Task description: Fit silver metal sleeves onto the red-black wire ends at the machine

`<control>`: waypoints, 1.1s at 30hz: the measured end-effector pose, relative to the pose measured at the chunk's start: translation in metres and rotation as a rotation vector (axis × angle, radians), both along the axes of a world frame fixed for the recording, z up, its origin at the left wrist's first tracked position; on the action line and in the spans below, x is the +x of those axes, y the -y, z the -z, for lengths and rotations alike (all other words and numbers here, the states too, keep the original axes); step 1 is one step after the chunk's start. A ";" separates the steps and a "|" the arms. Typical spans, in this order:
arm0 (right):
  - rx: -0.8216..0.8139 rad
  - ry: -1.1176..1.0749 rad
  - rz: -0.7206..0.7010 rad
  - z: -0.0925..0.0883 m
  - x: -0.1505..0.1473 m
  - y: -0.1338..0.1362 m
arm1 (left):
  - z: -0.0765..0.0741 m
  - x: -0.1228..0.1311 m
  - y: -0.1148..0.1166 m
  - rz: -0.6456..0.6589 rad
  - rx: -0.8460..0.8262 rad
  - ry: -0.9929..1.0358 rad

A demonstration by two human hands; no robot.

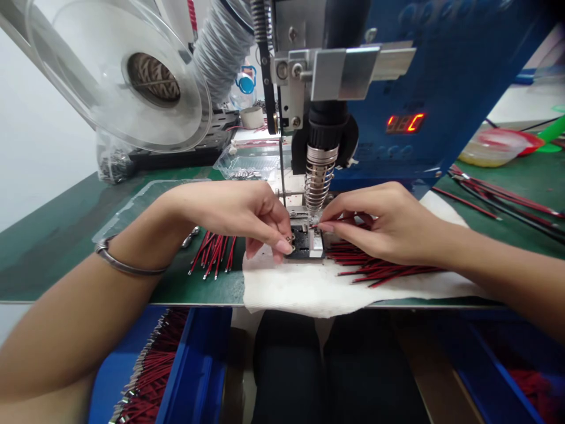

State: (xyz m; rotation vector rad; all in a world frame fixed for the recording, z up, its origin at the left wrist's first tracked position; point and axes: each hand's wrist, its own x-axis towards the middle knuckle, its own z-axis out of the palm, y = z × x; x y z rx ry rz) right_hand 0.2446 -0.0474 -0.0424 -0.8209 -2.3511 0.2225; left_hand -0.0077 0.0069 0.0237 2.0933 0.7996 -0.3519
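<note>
In the head view my left hand (260, 221) is closed in a pinch at the left side of a small black metal fixture (302, 237). A tiny metal part (290, 239) shows at its fingertips, too small to name. My right hand (379, 221) pinches a thin red and black wire (314, 225), its end lying over the fixture just below a spring-wrapped soldering tip (318, 176). Beneath the right hand a bundle of red and black wires (371, 272) rests on a white cloth (300, 288). Left of the fixture lie more wires (213, 253) with metal ends.
A blue machine (397, 76) with a red display stands behind the hands. A clear round fume hood (101, 76) hangs at upper left. Plastic trays (247, 165) sit behind. Below the table edge, a blue bin (194, 365) holds many wires; cables (507, 194) lie at right.
</note>
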 end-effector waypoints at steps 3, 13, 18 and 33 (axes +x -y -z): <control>-0.042 -0.018 0.008 0.000 -0.001 0.001 | -0.001 0.002 0.002 -0.008 -0.002 0.023; -0.268 -0.110 0.095 -0.003 -0.005 0.006 | 0.008 0.004 0.004 -0.024 -0.052 0.099; -0.310 -0.130 0.110 -0.004 -0.007 0.007 | 0.012 0.008 0.008 -0.049 -0.054 0.064; -0.325 -0.139 0.161 -0.003 -0.008 0.007 | 0.011 0.011 0.008 -0.094 -0.098 0.031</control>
